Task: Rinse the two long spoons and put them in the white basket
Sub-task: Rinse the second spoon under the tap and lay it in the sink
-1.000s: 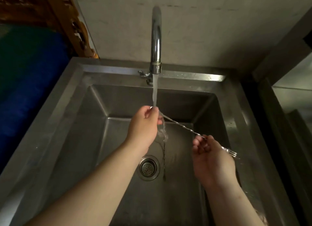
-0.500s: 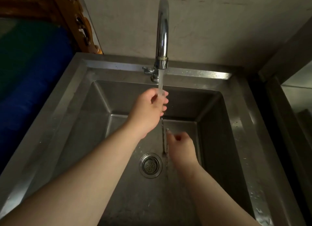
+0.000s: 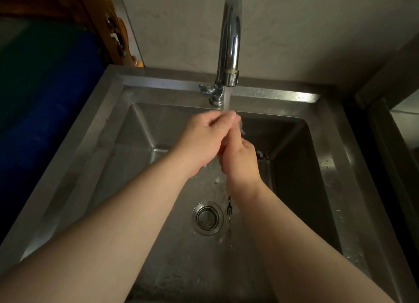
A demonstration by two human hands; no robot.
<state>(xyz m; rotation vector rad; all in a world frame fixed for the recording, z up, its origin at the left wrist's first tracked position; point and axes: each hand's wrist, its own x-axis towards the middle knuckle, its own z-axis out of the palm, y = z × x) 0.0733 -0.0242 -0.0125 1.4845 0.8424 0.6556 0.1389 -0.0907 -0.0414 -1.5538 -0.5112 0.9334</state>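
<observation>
Dim overall, warm-grey cast, no hard light source in shot. Brightest bits: glare streak down the tap (image 3: 229,42) spout and a pale sheen along the sink (image 3: 272,95) back rim, so light seems to come from above/behind the cam. Right inner wall of the basin nearly black; left edge of frame falls into deep blue-black shadow. Forearms evenly lit, soft shadows only. Wide-angle bend: sink edges splay outward toward the corners, wall lines bow. Motion blur on the fingers under the water (image 3: 226,98); splash below them smeared. Drain (image 3: 207,217) fairly sharp w/ small highlights.
</observation>
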